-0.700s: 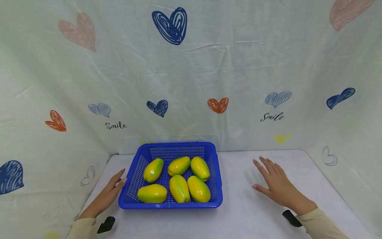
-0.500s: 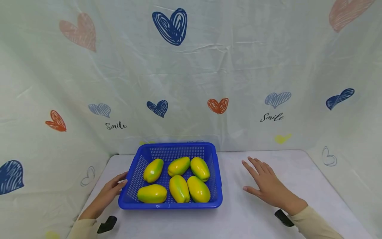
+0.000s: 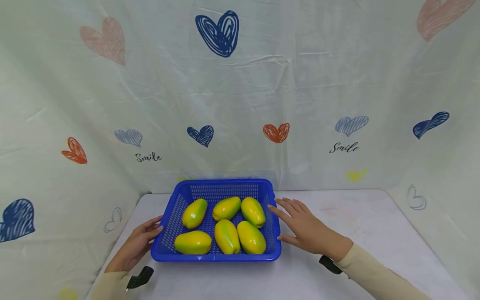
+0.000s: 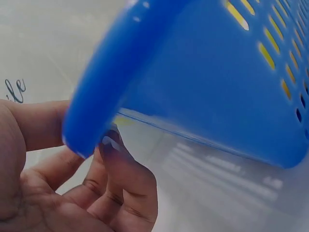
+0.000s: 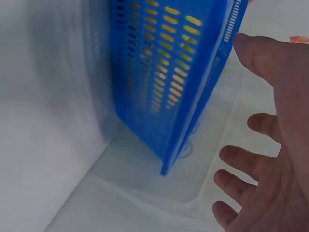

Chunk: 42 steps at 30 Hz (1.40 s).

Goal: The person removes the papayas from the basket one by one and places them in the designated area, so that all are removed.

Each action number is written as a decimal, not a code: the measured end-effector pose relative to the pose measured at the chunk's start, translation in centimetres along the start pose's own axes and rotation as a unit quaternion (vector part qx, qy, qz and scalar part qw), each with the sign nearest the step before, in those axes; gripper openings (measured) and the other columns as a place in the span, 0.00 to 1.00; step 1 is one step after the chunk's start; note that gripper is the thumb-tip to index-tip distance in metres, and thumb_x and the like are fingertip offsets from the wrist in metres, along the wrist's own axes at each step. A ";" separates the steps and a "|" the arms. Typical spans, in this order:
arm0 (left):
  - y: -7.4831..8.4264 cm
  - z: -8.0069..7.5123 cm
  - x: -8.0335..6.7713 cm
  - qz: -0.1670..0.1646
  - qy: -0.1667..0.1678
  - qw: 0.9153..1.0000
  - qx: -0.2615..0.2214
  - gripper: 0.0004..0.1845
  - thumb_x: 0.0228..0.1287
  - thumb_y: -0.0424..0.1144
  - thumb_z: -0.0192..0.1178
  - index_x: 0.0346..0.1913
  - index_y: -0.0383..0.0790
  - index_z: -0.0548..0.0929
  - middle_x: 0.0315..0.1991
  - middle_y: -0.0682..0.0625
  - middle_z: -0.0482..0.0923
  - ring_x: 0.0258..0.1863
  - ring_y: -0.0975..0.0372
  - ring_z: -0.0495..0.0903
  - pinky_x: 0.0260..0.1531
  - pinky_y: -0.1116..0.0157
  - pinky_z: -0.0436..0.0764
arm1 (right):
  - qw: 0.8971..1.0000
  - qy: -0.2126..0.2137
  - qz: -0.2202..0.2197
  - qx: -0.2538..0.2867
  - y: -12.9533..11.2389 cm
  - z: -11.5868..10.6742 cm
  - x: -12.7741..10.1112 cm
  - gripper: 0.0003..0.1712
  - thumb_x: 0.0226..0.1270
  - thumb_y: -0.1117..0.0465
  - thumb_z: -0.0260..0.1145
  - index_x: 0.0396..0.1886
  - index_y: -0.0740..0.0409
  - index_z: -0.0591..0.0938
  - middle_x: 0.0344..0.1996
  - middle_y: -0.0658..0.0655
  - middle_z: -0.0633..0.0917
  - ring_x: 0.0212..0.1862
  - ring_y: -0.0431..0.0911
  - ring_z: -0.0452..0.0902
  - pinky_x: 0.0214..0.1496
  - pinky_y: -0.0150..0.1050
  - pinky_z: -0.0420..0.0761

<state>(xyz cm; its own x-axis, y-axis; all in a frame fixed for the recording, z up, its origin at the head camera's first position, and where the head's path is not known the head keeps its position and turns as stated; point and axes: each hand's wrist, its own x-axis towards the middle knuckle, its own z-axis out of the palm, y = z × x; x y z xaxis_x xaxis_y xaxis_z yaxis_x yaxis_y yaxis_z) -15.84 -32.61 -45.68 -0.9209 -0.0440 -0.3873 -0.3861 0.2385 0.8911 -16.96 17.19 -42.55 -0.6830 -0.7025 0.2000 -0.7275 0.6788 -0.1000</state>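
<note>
A blue plastic basket (image 3: pixel 217 258) with slotted walls stands on the white table in the head view. Several glossy yellow-green fruits (image 3: pixel 226 236), shaped like papayas, lie inside it, apart from its rim. At the basket's left side, my left hand (image 3: pixel 136 243) grips the rim; in the left wrist view its thumb is up at the rim (image 4: pixel 108 72) and its fingers (image 4: pixel 137 181) curl beneath. My right hand (image 3: pixel 309 229) is at the opposite side, fingers spread and fairly straight, fingertips right at the rim. The right wrist view has the thumb (image 5: pixel 256 53) close to that edge.
The white tabletop (image 3: pixel 217 283) extends in front of the basket and to its right. A white curtain (image 3: pixel 240 91) printed with hearts and "Smile" rises behind and along both sides. A black strap piece (image 3: pixel 140 278) shows at the left wrist, another (image 3: pixel 330 265) at the right.
My right hand has moved left across the table to the basket's right rim. My left fingers have closed in on the left rim. Basket and fruits keep their place on the table.
</note>
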 end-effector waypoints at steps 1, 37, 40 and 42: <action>0.1 0.0 0.0 -0.002 0.001 1.000 0.002 0.34 0.86 0.40 0.50 0.83 0.29 0.52 0.70 0.30 0.69 0.51 0.60 0.82 0.57 0.56 0.84 | 1.000 -0.007 -0.011 -0.002 -0.2 -0.1 0.5 0.49 0.68 0.44 0.76 0.81 0.56 0.66 0.77 0.66 0.68 0.76 0.63 0.65 0.76 0.66 0.64; 0.0 -0.2 0.0 -0.029 0.015 0.998 -0.049 0.35 0.83 0.40 0.56 0.83 0.31 0.56 0.64 0.38 0.77 0.47 0.59 0.83 0.50 0.60 0.86 | 0.968 -0.217 -0.102 -0.069 -3.9 1.5 8.5 0.48 0.56 0.44 0.85 0.75 0.45 0.75 0.73 0.50 0.75 0.77 0.53 0.66 0.81 0.53 0.62; 0.0 -0.2 0.0 -0.027 0.015 0.998 -0.051 0.35 0.83 0.39 0.56 0.83 0.31 0.56 0.62 0.39 0.78 0.47 0.59 0.83 0.50 0.61 0.86 | 0.966 -0.224 -0.101 -0.074 -4.1 1.9 8.8 0.48 0.56 0.44 0.84 0.75 0.44 0.75 0.72 0.47 0.76 0.77 0.52 0.65 0.82 0.52 0.61; 0.0 -0.1 -0.1 -0.027 0.015 0.998 -0.053 0.35 0.83 0.39 0.56 0.83 0.31 0.56 0.62 0.40 0.78 0.47 0.59 0.83 0.49 0.61 0.85 | 0.966 -0.227 -0.098 -0.077 -4.2 2.1 8.9 0.47 0.56 0.44 0.84 0.75 0.43 0.75 0.71 0.47 0.76 0.77 0.51 0.65 0.82 0.53 0.61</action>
<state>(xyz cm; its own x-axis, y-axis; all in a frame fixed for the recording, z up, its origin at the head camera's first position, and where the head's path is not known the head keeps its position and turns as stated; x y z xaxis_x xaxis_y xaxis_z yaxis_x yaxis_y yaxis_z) -15.78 -32.73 -45.58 -0.8993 -0.0826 -0.4294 -0.4369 0.1318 0.8898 -20.12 7.62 -42.43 -0.5162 -0.8189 -0.2509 -0.8517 0.5218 0.0494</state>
